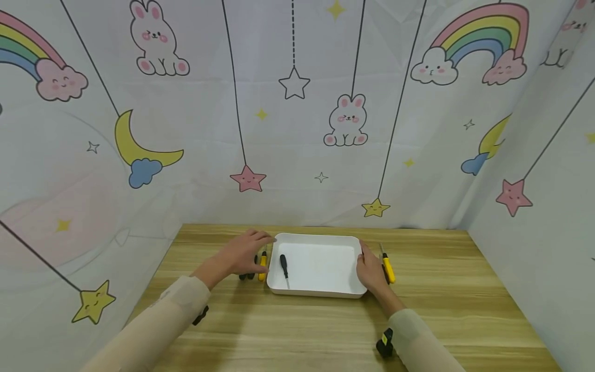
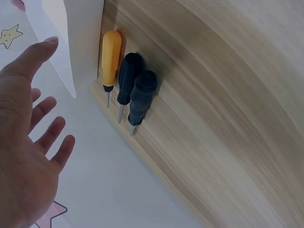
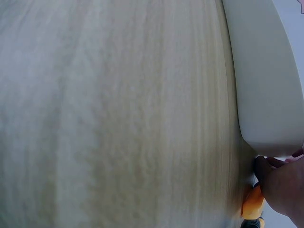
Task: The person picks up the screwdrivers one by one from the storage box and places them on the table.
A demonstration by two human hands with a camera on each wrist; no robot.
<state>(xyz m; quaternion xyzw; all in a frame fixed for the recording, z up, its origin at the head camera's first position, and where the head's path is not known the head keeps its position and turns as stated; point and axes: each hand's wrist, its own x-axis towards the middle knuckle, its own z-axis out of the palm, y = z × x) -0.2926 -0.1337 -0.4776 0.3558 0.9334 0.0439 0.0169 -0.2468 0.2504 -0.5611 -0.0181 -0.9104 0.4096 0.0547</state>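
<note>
A shallow white tray (image 1: 321,263) sits toward the back of the table, with one black-handled screwdriver (image 1: 283,262) lying in its left part. My right hand (image 1: 372,273) holds the tray's right wall, its fingers partly hidden behind the corner in the right wrist view. Beside the tray's left wall, my left hand (image 1: 244,253) has its fingers spread and thumb extended, holding nothing. Below it lie a yellow-handled screwdriver (image 2: 111,57) and two black-handled screwdrivers (image 2: 127,78), side by side in the left wrist view.
Just right of my right hand lies a yellow-handled screwdriver (image 1: 389,269) with a dark handle partly hidden next to it. The wood-grain table (image 1: 288,330) ends at a cartoon-printed curtain (image 1: 297,201) at the back and sides.
</note>
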